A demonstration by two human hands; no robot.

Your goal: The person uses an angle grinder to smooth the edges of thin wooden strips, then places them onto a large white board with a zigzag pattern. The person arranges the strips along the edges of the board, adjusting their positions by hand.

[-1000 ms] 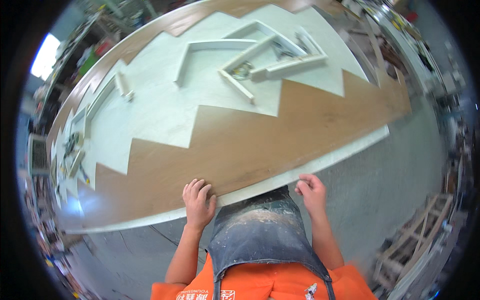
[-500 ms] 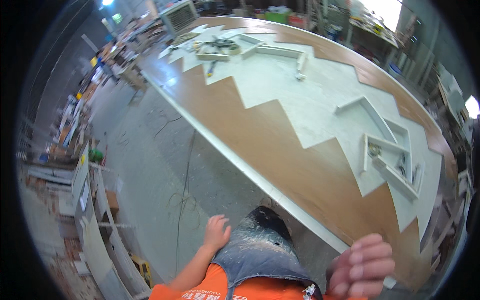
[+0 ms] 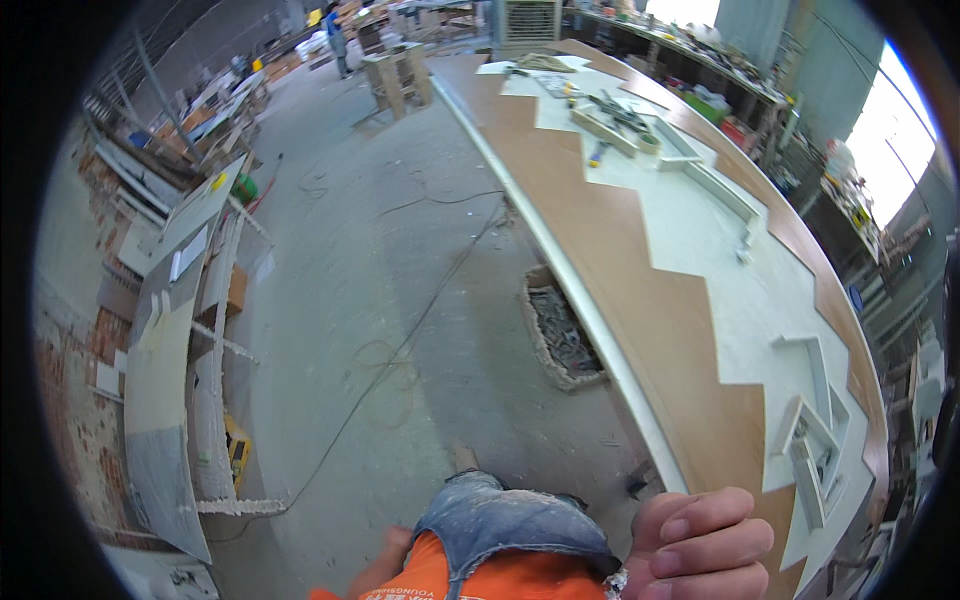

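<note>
My right hand [image 3: 700,545] is raised at the lower right, in front of the near end of a long table [image 3: 640,415]. Its fingers are curled in, and the palm side is hidden, so whatever it may hold does not show. Low beside my orange shirt is my left hand [image 3: 393,545], blurred, with its fingers not readable. On the table lies a brown sheet [image 3: 560,190] with a zigzag edge against a white surface [image 3: 690,265]. Nearest my right hand are white angled frame pieces [image 3: 812,470] with small items inside them.
A rough-edged bin [image 3: 535,330] of dark scraps stands under the table's left edge. A cable [image 3: 375,385] trails over the floor. Panels on a low rack [image 3: 165,400] line the left side. Farther off are a wooden stand [image 3: 395,80], a person [image 3: 337,45] and a cluttered bench [image 3: 690,60].
My view has swung left, so the table now sits farther right and the bin has come into sight. My left hand has dropped lower beside my body. My right hand stays raised and curled.
</note>
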